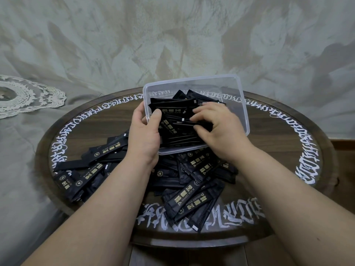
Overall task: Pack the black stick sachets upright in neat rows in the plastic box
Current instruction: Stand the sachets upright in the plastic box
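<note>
Right now both hands are working at the plastic box, which sits tilted toward the person on the round desk.

Left hand grips the box's near-left corner, thumb hooked over the rim onto the sachets in the box. Right hand reaches inside, fingers curled onto that bunch. Loose sachets lie heaped on the desk just below both wrists, partly under the box.

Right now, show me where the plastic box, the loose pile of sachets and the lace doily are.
plastic box (242, 104): head view, right wall.
loose pile of sachets (194, 202): head view, a sachet near the pile's front.
lace doily (28, 96): head view, its patterned middle.
</note>
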### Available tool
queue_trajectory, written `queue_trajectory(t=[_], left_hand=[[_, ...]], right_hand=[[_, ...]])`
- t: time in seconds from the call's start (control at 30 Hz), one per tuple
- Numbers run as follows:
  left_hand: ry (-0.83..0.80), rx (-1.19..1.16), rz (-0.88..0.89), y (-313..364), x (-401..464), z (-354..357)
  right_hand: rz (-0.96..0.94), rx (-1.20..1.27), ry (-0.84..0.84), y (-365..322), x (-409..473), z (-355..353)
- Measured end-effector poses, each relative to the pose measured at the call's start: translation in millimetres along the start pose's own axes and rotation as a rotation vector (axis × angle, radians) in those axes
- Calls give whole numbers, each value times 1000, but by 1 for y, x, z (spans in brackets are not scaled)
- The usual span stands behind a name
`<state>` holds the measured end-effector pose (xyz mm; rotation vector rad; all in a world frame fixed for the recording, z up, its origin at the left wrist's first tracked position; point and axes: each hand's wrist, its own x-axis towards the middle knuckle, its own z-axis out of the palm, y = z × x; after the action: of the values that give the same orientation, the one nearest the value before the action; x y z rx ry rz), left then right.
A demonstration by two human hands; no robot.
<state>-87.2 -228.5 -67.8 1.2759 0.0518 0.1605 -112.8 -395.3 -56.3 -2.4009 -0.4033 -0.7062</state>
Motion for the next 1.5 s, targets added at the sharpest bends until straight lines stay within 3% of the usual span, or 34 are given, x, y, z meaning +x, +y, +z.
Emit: queue_trajectory(t=[0.23, 0.4, 0.57, 0.73, 0.9, 1.03, 1.2, 1.4, 1.5], left_hand=[[62, 62, -28, -1, 2, -3], [55, 54, -13, -6, 7, -6], [27, 97, -5, -7, 3, -7], [56, 89, 2, -8, 5, -7], [112, 56, 11, -2, 9, -10], [155, 22, 13, 7, 12, -16], [106, 18, 37, 5, 8, -12], [78, 59, 59, -2, 1, -10], [67, 66, 44, -1, 1, -11]], right_hand=[[208, -283, -194, 19, -8, -18], [250, -300, -175, 17, -8, -17], [196, -185, -131, 11, -12, -3], [73, -46, 127, -3, -9, 3], [131, -15, -21, 0, -8, 7], [220, -13, -4, 9, -7, 5], [27, -55, 166, -16, 0, 13], [63, -113, -18, -36, 1, 32], [57, -115, -19, -43, 5, 38]])
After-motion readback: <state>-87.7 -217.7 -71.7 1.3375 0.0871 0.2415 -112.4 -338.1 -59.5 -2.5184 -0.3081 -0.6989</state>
